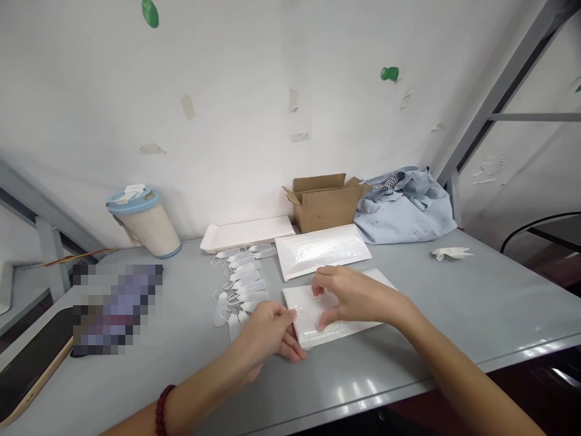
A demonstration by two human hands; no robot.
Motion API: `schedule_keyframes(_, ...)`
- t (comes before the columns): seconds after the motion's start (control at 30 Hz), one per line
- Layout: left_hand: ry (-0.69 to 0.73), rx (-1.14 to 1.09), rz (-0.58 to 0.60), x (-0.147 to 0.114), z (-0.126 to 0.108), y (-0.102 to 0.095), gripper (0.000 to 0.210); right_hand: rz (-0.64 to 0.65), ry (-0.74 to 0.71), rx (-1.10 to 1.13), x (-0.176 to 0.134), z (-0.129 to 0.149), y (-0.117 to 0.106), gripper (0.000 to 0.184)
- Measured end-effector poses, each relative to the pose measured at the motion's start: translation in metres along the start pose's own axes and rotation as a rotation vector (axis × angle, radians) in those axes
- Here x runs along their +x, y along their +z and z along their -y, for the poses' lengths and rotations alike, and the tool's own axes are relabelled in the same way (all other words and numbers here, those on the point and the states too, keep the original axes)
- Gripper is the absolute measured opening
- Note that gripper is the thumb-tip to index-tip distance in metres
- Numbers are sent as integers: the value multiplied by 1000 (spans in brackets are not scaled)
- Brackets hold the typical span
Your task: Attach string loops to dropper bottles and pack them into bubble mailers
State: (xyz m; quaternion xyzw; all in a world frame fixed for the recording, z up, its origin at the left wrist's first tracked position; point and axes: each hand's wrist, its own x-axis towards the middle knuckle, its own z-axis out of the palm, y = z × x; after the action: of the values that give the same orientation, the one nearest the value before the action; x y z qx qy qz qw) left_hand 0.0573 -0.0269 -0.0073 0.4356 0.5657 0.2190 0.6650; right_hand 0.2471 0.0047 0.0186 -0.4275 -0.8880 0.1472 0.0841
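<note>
A white padded envelope (pixel 309 324) lies flat on the table in front of me. My left hand (pixel 273 332) pinches its left edge, thumb on top and fingers underneath. Over the middle of the same envelope arches my right hand (pixel 351 295), thumb and fingers apart with nothing between them. Its thumb tip appears to touch the envelope's surface; whether the other fingertips do, I cannot tell. Just behind is a second white padded envelope (pixel 323 249). Several small white tags with loops (pixel 245 278) lie in a row left of the envelopes.
At the back stand a stack of white envelopes (pixel 249 231), an open cardboard box (pixel 329 209) and a light blue cloth bag (pixel 403 209). A cream tumbler with blue lid (pixel 147 224) and a phone (pixel 34 357) are on the left. Crumpled white paper (pixel 451 253) lies right on the grey table (pixel 490 309).
</note>
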Motion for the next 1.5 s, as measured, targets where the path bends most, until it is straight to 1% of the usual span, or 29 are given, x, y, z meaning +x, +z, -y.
schedule_keyframes(0.07,-13,25,-13,0,-5,-2,28,78,65,23,-1,-1,0,37)
schedule_keyframes(0.13,-18,44,-26,1,-8,-3,30,99,81,8,-2,-1,1,35)
schedule_keyframes(0.2,-8,44,-42,1,-9,-3,30,87,46,-28,-3,-1,3,37)
schedule_keyframes(0.33,-9,39,-81,3,-8,-3,26,73,-52,-93,-7,1,6,52)
schedule_keyframes(0.4,-23,76,-58,5,-9,-6,27,94,-70,-106,-8,1,7,49)
schedule_keyframes(0.47,-37,142,-3,6,-11,-10,28,101,-75,-117,-7,-1,7,42)
schedule_keyframes(0.53,-38,214,34,7,-15,-14,28,77,-60,-134,-4,-4,9,39)
schedule_keyframes(0.57,-33,255,36,6,-16,-16,27,55,-46,-148,-2,-6,10,40)
schedule_keyframes(0.63,-3,365,2,5,-20,-19,27,6,-20,-180,1,-10,12,41)
schedule_keyframes(0.7,87,526,-85,4,-21,-19,27,-41,-27,-194,4,-13,16,42)
schedule_keyframes(0.8,361,825,-272,4,-21,-16,24,-85,-50,-181,6,-17,20,42)
schedule_keyframes(0.87,523,1035,-358,7,-21,-13,21,-92,-51,-181,6,-18,22,42)
schedule_keyframes(0.97,646,1290,-436,19,-21,-13,23,-107,-49,-208,6,-19,24,40)
schedule_keyframes(1.07,761,1418,-549,38,-23,-21,29,-115,-28,-241,6,-18,22,40)
schedule_keyframes(1.1,818,1434,-563,45,-24,-24,32,-102,-16,-238,5,-17,21,40)
schedule_keyframes(1.13,881,1439,-553,52,-25,-28,34,-80,-5,-227,5,-17,19,41)
schedule_keyframes(1.2,980,1447,-474,65,-28,-34,39,-30,15,-196,4,-14,14,47)
schedule_keyframes(1.23,1001,1461,-428,70,-30,-35,40,-7,22,-186,4,-13,12,50)
schedule_keyframes(1.27,1001,1485,-395,75,-33,-36,41,14,27,-182,5,-12,10,52)
schedule_keyframes(1.33,964,1546,-366,81,-39,-33,41,38,29,-188,6,-11,9,53)
schedule_keyframes(1.4,923,1586,-372,85,-43,-28,40,44,28,-196,8,-10,10,53)
schedule_keyframes(1.5,878,1598,-413,87,-48,-18,36,20,34,-205,8,-10,13,50)
